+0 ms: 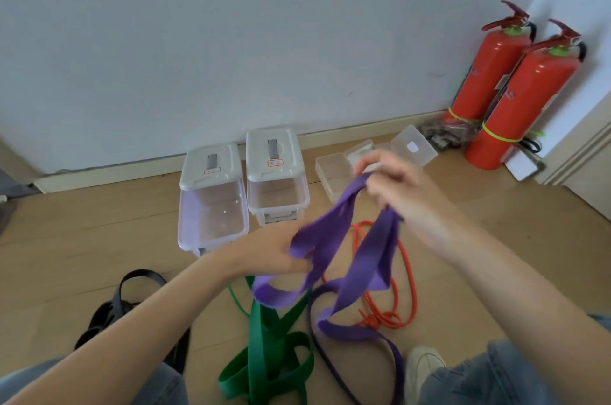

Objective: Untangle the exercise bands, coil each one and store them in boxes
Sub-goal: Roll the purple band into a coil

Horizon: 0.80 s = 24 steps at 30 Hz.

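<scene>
Down at the near edge of the floor [99,232] the person's denim knees and one pale shoe [424,368] are cut off by the frame, and the bands crowd the boards between them: the wide green band [264,348] lies in a loose heap that runs out of view at the bottom, a black band [132,299] sits to its left, half hidden under the left forearm, and the thin orange band [400,299] lies knotted on the right, partly behind the purple. The purple band [347,259] is up off the floor, with its tail trailing down by the shoe. The left hand [274,256] holds one fold of it in a curled grip, while the right hand [396,183], raised higher, pinches the upper loop; that hand is blurred, so its fingers are hard to read. Bare floor lies open to the left and right of the tangle. Farther back, just short of the skirting, stand two clear boxes with white lids: the left box [213,203] tilts its clear front open with nothing visible inside, and the right box [276,180] beside it looks the same. Right of them a small clear tub [332,173] sits open, its lid [413,145] lying behind the right hand. Two red fire extinguishers [515,97] lean in the far right corner, with some unclear clutter at their base.
</scene>
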Tool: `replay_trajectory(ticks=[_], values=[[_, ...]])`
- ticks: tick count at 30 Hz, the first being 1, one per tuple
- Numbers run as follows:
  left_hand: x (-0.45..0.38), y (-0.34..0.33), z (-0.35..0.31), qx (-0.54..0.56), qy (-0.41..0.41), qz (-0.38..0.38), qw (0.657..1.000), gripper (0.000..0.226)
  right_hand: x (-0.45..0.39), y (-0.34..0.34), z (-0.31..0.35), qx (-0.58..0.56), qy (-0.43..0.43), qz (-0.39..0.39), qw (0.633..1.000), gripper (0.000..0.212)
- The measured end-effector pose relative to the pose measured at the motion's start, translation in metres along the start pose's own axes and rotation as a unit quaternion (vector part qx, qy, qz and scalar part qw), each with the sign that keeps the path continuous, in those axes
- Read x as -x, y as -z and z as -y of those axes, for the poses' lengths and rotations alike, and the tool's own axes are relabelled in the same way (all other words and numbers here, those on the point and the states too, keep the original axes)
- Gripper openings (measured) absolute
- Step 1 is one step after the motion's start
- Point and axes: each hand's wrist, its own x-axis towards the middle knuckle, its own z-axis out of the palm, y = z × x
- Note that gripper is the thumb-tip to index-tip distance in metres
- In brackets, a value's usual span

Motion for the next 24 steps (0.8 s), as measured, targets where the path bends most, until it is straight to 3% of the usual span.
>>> replay_trajectory(ticks=[2,3,6,9,10,12,14,15,18,21,24], values=[[0.007,-0.002,0.005,0.041,0.001,0.018,0.999,0.025,-0.004,0.017,0.000,-0.168,-0.048,-0.060,0.983,0.023],[0.009,-0.003,0.006,0.061,0.001,0.021,0.998,0.025,-0.005,0.022,-0.003,-0.198,-0.065,-0.091,0.974,0.027],[0.015,-0.001,0.006,0.120,0.022,0.047,0.991,0.029,-0.004,0.025,-0.018,-0.152,-0.117,-0.169,0.967,0.028],[0.019,-0.001,0.004,0.158,0.030,0.101,0.982,0.045,-0.002,0.023,-0.025,-0.109,-0.130,-0.198,0.965,0.027],[0.019,-0.001,0.004,0.135,0.027,0.070,0.988,0.041,0.000,0.024,-0.025,-0.093,-0.127,-0.196,0.968,0.028],[0.017,0.003,0.008,0.016,0.049,-0.092,0.994,0.026,0.002,0.024,-0.023,-0.067,-0.116,-0.189,0.973,0.029],[0.016,0.010,0.014,-0.133,0.123,-0.244,0.953,0.015,0.003,0.023,-0.021,-0.028,-0.107,-0.186,0.976,0.030],[0.016,0.012,0.017,-0.173,0.152,-0.276,0.933,0.016,0.004,0.022,-0.021,-0.007,-0.098,-0.183,0.978,0.029],[0.015,0.008,0.021,-0.246,0.204,-0.249,0.914,0.033,0.003,0.018,-0.021,0.046,-0.055,-0.166,0.983,0.028],[0.013,0.004,0.027,-0.303,0.204,-0.237,0.901,0.057,0.000,0.016,-0.021,0.049,-0.034,-0.181,0.982,0.029],[0.011,0.011,0.034,-0.218,0.209,-0.237,0.923,0.038,-0.003,0.022,-0.021,0.046,-0.028,-0.203,0.978,0.030]])
